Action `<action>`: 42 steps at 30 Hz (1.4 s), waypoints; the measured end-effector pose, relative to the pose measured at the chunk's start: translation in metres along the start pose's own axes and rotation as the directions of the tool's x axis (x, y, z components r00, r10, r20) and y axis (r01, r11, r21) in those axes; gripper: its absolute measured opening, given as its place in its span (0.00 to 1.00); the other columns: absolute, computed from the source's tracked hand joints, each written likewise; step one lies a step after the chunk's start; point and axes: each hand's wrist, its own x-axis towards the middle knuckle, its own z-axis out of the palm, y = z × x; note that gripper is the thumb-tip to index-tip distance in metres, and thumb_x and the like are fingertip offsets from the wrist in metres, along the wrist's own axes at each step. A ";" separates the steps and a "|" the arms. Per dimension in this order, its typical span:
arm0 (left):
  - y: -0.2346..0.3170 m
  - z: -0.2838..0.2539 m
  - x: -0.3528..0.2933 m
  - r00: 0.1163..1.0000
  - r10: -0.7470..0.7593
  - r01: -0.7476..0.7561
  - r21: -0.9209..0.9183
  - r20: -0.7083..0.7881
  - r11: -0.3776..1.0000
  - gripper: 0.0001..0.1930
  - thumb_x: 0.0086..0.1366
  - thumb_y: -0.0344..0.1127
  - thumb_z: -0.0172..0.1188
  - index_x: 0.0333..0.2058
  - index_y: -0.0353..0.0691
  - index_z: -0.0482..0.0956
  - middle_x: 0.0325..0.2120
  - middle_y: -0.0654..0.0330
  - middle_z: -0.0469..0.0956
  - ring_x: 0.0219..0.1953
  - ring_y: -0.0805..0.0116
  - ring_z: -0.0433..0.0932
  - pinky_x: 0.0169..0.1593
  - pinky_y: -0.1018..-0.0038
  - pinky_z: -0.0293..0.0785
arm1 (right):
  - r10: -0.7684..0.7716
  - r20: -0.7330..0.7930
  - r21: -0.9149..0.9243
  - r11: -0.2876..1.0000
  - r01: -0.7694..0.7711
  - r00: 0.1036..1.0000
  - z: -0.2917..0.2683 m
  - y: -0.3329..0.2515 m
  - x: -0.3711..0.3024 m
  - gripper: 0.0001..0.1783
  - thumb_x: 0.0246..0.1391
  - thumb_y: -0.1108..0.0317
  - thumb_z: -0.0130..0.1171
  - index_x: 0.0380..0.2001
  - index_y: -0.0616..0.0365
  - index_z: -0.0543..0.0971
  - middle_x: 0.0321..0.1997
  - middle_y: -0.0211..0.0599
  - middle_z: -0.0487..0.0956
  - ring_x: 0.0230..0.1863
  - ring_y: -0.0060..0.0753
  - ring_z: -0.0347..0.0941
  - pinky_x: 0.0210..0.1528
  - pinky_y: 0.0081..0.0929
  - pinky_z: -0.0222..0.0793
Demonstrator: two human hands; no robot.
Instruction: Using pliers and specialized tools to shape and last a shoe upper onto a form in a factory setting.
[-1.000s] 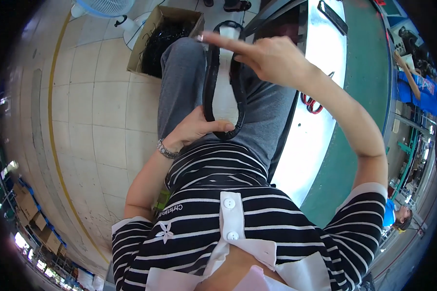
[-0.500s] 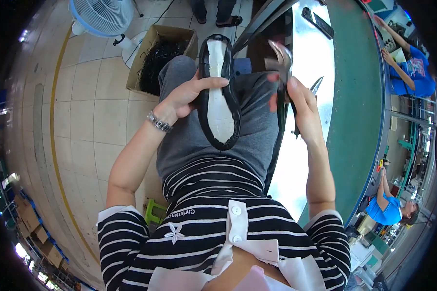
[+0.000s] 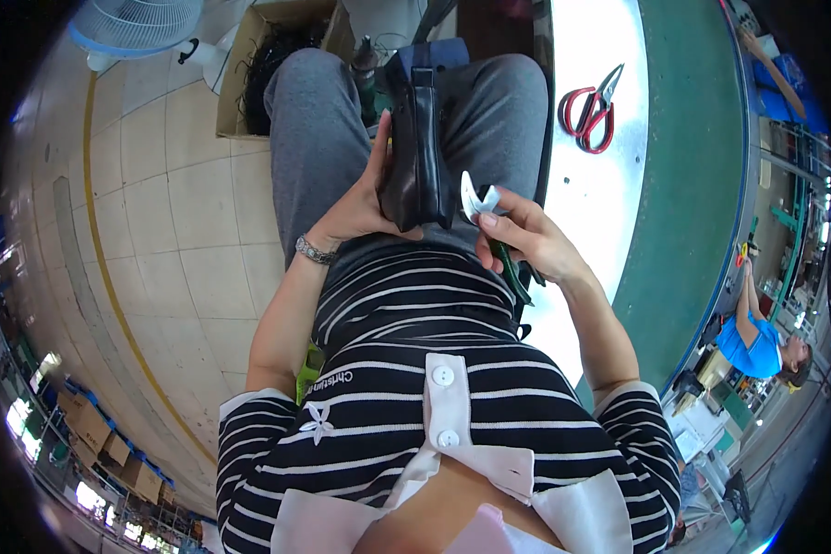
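Observation:
My left hand is wrapped round the near left side of a shiny black shoe, held upright between my knees. A narrow strip runs down the middle of its facing side, and its white underside is out of sight. Close by on the right, my right hand grips pincers with silver curved jaws and dark green handles. The jaws point up toward the shoe, apart from it by a small gap. Red-handled scissors lie on the metal bench top beside my right knee.
A silver metal bench top with a green surface beyond runs along my right. To the far left stand a cardboard box of black scraps and a fan. A co-worker in blue is across the bench.
The shoe has been turned over, from its white underside to its black upper. My right hand has brought the pincers down and left, closer to the shoe. The whole view has shifted.

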 end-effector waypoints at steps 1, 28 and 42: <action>0.000 -0.001 -0.001 1.000 -0.006 0.006 -0.007 0.006 1.000 0.76 0.35 0.25 0.79 0.68 0.62 0.21 0.70 0.57 0.40 0.69 0.63 0.48 0.69 0.64 0.43 | 0.018 -0.008 -0.043 0.999 -0.019 1.000 0.003 0.000 0.000 0.14 0.61 0.54 0.55 0.39 0.52 0.73 0.21 0.31 0.77 0.19 0.19 0.72 0.19 0.12 0.61; 0.013 0.018 0.002 0.959 -0.139 0.071 -0.264 -0.247 0.962 0.58 0.55 0.62 0.64 0.69 0.55 0.29 0.56 0.51 0.62 0.57 0.63 0.62 0.63 0.66 0.54 | 0.179 0.046 -0.656 0.748 -0.105 0.983 0.005 -0.040 0.001 0.31 0.61 0.53 0.56 0.55 0.68 0.67 0.14 0.29 0.73 0.13 0.18 0.69 0.18 0.15 0.63; 0.029 0.032 0.033 0.898 -0.259 0.117 -0.372 -0.356 0.921 0.61 0.52 0.69 0.62 0.69 0.52 0.29 0.48 0.55 0.68 0.50 0.69 0.68 0.58 0.71 0.62 | 0.142 0.034 -0.198 0.971 -0.133 0.989 0.004 -0.018 0.007 0.25 0.61 0.49 0.53 0.46 0.62 0.71 0.15 0.24 0.72 0.13 0.16 0.69 0.17 0.11 0.61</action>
